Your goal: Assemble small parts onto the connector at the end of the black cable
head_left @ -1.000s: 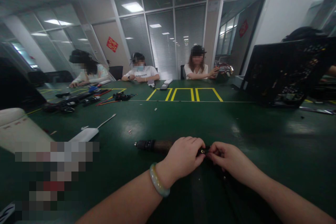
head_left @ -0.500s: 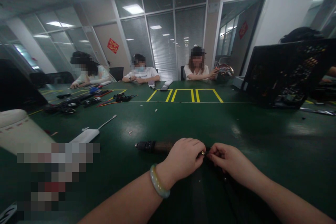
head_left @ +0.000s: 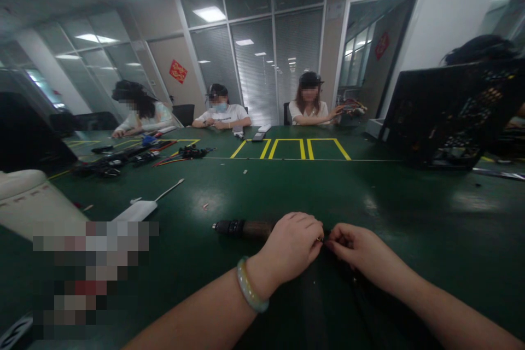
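A power drill [head_left: 258, 229] with a black chuck and brownish body lies on the green table, its chuck toward the left. My left hand [head_left: 294, 240], with a jade-coloured bangle on the wrist, is closed over the drill's rear part and hides it. A small brassy bit shows at my left fingertips. Close beside it, my right hand [head_left: 353, 246] pinches the end of a thin dark cable [head_left: 355, 280]. The cable runs down toward the table's near edge, hard to see against the dark surface. The fingertips of both hands nearly meet; what lies between them is too small to make out.
To the left stand a pale tub [head_left: 36, 202] and a white adapter with a short cable [head_left: 141, 209]. Black cables [head_left: 110, 161] lie farther back. A black computer case [head_left: 447, 115] stands at the right. Several people sit across the table [head_left: 266, 186].
The view has shifted slightly. My left hand has turned a little, and the brassy bit at its fingertips shows less. Across the table, a person's hands have moved slightly with a wire bundle.
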`<state>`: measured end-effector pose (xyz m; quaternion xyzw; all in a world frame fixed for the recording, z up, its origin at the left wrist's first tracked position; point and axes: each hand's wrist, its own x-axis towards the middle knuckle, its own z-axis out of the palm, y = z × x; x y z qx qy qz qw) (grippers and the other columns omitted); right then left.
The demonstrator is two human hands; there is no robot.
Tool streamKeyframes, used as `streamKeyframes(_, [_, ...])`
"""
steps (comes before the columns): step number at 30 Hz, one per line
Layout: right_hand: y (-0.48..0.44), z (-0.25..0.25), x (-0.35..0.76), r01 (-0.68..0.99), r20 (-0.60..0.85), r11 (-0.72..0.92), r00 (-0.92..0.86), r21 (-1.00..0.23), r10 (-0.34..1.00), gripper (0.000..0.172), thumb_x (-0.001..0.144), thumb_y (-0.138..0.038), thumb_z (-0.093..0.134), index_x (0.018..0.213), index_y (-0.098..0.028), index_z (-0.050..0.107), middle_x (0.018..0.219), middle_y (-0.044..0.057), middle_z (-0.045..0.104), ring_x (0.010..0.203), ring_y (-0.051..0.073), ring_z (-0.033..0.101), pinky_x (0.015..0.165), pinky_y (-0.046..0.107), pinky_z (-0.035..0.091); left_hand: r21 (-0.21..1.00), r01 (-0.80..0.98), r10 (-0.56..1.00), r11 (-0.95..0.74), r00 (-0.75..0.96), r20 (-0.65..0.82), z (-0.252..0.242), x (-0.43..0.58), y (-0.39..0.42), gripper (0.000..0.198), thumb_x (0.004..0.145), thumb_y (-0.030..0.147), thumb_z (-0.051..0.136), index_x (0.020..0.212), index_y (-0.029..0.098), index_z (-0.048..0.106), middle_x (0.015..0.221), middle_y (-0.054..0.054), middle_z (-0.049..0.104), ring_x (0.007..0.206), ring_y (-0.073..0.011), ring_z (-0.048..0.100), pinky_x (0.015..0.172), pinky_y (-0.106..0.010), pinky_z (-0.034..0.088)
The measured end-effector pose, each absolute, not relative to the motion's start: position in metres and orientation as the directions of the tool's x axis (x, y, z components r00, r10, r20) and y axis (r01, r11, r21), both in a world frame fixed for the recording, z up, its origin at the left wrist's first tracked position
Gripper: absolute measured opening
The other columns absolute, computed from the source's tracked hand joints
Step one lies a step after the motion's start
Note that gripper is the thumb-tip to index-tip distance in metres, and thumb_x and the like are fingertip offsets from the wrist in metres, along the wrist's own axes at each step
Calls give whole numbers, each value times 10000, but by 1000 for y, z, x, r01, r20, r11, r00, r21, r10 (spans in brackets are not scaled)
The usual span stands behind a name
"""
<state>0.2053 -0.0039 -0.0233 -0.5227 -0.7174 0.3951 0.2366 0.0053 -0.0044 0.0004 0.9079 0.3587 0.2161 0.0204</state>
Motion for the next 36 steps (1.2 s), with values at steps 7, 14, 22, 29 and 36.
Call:
streamKeyframes(7, [-4,-21,205,569,-77,136,-334,-811,939,167,848,-339,550,799,-186,594,647,-24,593,531,103,510,467,182,353,171,667,675,-725,639,370,1,6,-5,52,845,199,596,897,196,593,1008,-26,648,1031,-191,570,1007,-378,382])
streamKeyframes(14, [-4,-21,206,566,-76,135,-332,-813,940,183,853,-359,555,807,-187,597,659,-22,604,537,105,521,473,183,354,173,668,675,-724,634,378,4,5,-6,105,848,222,613,951,214,591,1050,-13,644,1058,-183,565,1041,-386,354])
streamKeyframes(22, [-3,-23,206,583,-58,175,-359,-793,932,201,863,-369,547,783,-189,591,677,-24,610,546,105,517,481,188,353,175,628,642,-758,672,368,0,7,-7,127,859,137,554,948,217,595,1150,-6,630,1109,-167,548,1061,-387,346])
streamKeyframes(29, [-3,-21,207,595,-73,166,-357,-786,931,179,851,-359,557,810,-192,608,681,-15,628,570,117,539,499,197,359,160,693,695,-703,621,362,-1,6,-6,132,834,190,605,964,208,589,1118,-23,635,1118,-186,546,1075,-400,334])
streamKeyframes(36, [-4,-19,206,592,-70,170,-360,-788,930,179,852,-349,548,816,-188,618,689,-9,630,594,126,548,513,207,373,166,666,673,-727,642,368,-4,5,-4,99,887,229,576,961,234,640,1129,0,640,1063,-174,573,1035,-403,360])
